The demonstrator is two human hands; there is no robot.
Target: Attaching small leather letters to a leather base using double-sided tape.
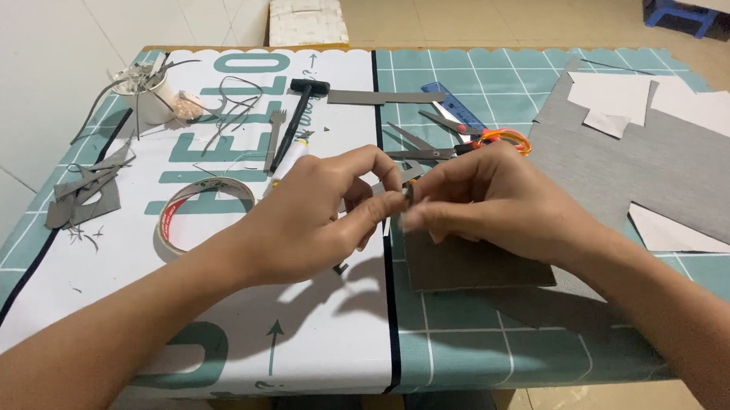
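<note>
The left hand point(316, 219) and the right hand point(486, 205) meet above the middle of the tabletop point(312, 340), fingertips pinched together on a small grey piece point(403, 195). Both hands are closed narrowly on it; most of the piece is hidden by the fingers, so its outline cannot be told.

Judgement on handling: the piece appears thin, very light and flexible, cut from the same matte grey sheet stock seen elsewhere. It should bend or crease readily and is best held by its edges between thumb and forefinger, as here. It is small enough to be dropped easily.

Directly below the hands lies a rectangular grey sheet point(472, 269), flat, with a dull, slightly fibrous surface. A larger grey sheet point(665, 171) covers the right side, with white paper cut-offs point(619, 97) lying on it.

Behind the hands lie scissors with orange handles point(464, 148), a blue ruler point(457, 107), a black-headed mallet point(301, 114) and a narrow grey strip point(385, 97). To the left sit a roll of tape point(199, 215), grey offcuts point(86, 195) and a white cup holding trimmings point(154, 97). The cloth is smooth, printed teal and white.
</note>
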